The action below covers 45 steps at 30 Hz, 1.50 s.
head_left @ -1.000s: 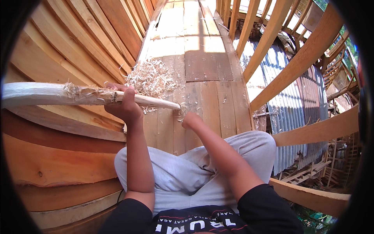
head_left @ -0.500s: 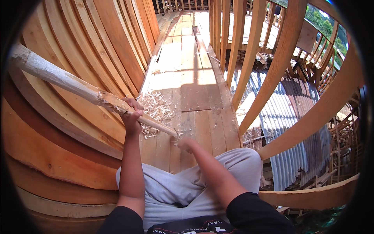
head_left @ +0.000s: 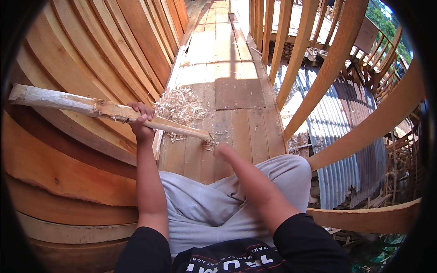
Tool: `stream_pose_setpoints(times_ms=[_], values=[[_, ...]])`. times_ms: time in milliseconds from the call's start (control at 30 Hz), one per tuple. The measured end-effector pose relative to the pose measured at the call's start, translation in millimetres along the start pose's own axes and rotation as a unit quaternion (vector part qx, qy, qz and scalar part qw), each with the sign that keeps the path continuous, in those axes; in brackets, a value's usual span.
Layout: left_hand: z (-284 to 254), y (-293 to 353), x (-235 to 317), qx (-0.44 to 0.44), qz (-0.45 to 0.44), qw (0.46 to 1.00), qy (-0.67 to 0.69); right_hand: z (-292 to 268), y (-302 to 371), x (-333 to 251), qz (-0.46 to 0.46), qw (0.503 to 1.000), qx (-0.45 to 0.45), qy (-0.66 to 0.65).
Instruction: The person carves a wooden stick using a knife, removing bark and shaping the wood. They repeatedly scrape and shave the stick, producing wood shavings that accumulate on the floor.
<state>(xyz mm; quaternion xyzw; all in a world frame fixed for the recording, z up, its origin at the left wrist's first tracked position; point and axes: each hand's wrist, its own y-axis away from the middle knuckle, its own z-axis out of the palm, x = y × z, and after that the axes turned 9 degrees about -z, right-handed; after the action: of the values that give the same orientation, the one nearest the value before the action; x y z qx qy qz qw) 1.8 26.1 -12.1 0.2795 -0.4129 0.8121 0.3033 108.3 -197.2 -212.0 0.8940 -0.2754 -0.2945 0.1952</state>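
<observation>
A pale wooden pole [head_left: 73, 102] slants across from the left, thick and rough at its far-left end and whittled thin toward the right. My left hand [head_left: 143, 119] wraps round its middle. Its narrow tip, with curled slivers on it, comes down close to the floorboards by my right hand [head_left: 222, 152]. That hand is closed just below and right of the tip; whatever it holds, if anything, is hidden by the fist. A heap of wood shavings [head_left: 180, 107] lies on the floor beyond the pole.
Upright wooden planks [head_left: 86, 59] form a wall at my left. Railing posts [head_left: 298, 52] line the right side, with corrugated metal roofing [head_left: 348, 136] below them. The plank floor [head_left: 227, 132] runs ahead between the two, with my crossed legs [head_left: 205, 200] on it.
The pole lies flatter now, its thick end lower. My left hand has shifted left with it. My right fist has moved slightly up and right, staying near the tip.
</observation>
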Motion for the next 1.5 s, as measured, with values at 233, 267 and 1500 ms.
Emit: stream_pose_setpoints(times_ms=[233, 267, 1500], values=[[-8, 14, 7, 0.040, 0.005, 0.999, 0.001, 17, 6, -25, 0.168, 0.966, 0.103, -0.165], [-7, 13, 6, 0.041, 0.012, 0.999, 0.001, 15, 7, -22, 0.173, 0.966, 0.101, -0.162], [88, 45, 75, 0.068, 0.156, 0.983, -0.064, -49, 38, 7, -0.029, 0.844, 0.301, -0.443]])
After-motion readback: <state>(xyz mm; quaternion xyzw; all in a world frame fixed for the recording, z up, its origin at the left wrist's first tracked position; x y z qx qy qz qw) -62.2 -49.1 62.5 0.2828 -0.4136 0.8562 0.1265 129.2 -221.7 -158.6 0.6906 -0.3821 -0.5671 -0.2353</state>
